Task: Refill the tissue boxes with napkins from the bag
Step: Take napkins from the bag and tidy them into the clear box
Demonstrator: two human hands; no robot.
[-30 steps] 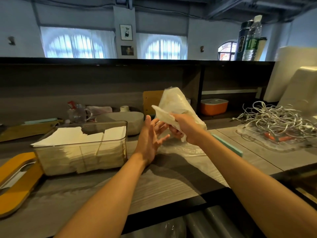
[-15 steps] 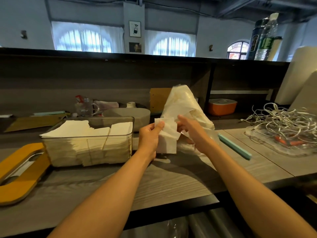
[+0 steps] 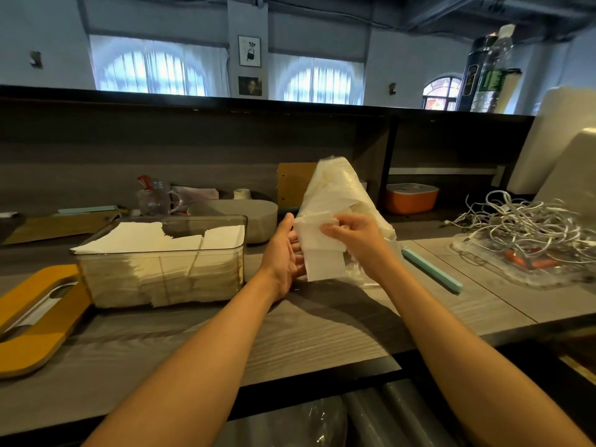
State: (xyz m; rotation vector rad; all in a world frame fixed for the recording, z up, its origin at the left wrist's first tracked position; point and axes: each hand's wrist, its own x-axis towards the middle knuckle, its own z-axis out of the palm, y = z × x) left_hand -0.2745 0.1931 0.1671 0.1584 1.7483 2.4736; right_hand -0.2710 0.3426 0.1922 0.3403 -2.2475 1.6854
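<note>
A clear plastic bag [image 3: 335, 188] of napkins stands upright on the counter, just behind my hands. My right hand [image 3: 358, 240] pinches the top of a small stack of white napkins [image 3: 322, 256] drawn out of the bag. My left hand [image 3: 285, 253] holds the stack from the left, thumb up along its edge and fingers behind it. To the left stands a clear tissue box [image 3: 225, 262], open on top and filled with white napkins [image 3: 154, 240] nearly to the rim. Its orange lid [image 3: 38, 321] lies flat at the far left.
A grey oval container [image 3: 254, 214] sits behind the tissue box. A teal stick [image 3: 432, 269] lies right of the bag. A clear tray of tangled white cables [image 3: 529, 230] fills the right side. An orange tub [image 3: 411, 198] stands on the back shelf.
The bag went from held up in my right hand to standing on the counter. A stack of napkins came out, and both hands now hold it, drawn further out than half a second ago.
</note>
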